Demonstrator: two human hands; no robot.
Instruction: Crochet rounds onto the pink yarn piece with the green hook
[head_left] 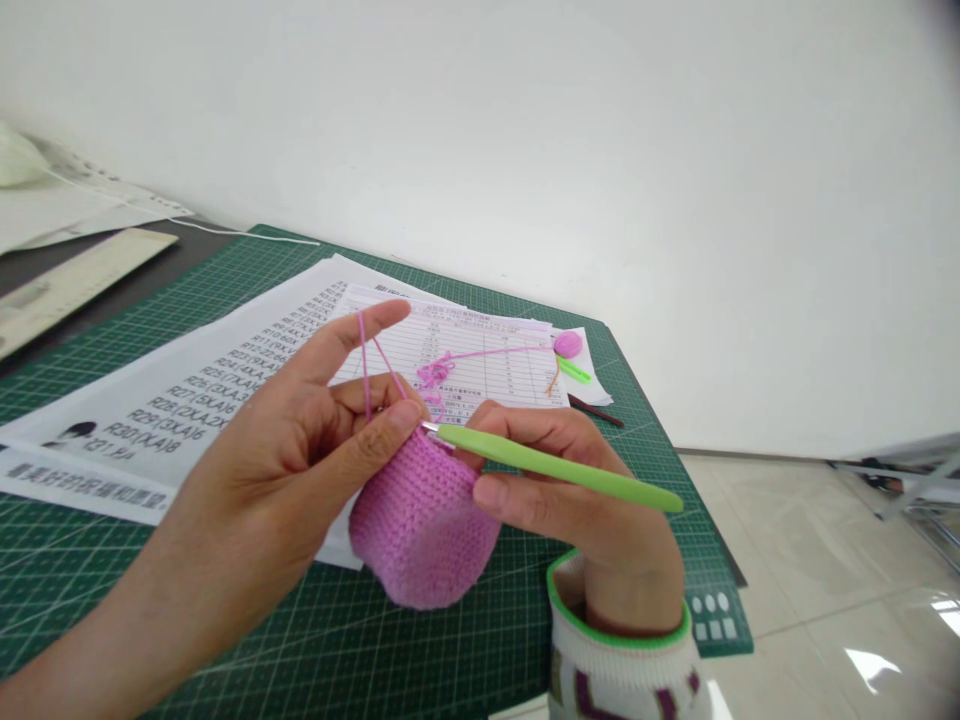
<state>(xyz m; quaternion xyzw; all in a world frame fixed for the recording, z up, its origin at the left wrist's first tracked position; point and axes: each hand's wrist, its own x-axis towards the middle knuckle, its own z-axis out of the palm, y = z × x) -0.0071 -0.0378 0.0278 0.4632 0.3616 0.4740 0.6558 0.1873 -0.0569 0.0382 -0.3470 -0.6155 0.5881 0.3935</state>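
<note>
A pink crocheted piece point(427, 520), rounded like a small cup, hangs between my two hands. My left hand point(330, 440) pinches its upper edge between thumb and fingers. Pink yarn point(365, 360) loops over the raised left index finger and runs down to the work. In my right hand point(555, 460) is a crochet hook point(570, 472) with a green handle, and its metal tip meets the edge by my left thumb. The right thumb touches the piece's right side. Whether a loop sits on the hook is too small to tell.
Printed sheets point(247, 350) lie on a green cutting mat point(285, 640). Behind my hands are tangled yarn, a pink yarn ball point(568, 345), a bright green clip-like item point(574, 370) and a dark thin stick point(596, 410). A ruler point(82, 280) lies at left; a white wall stands behind.
</note>
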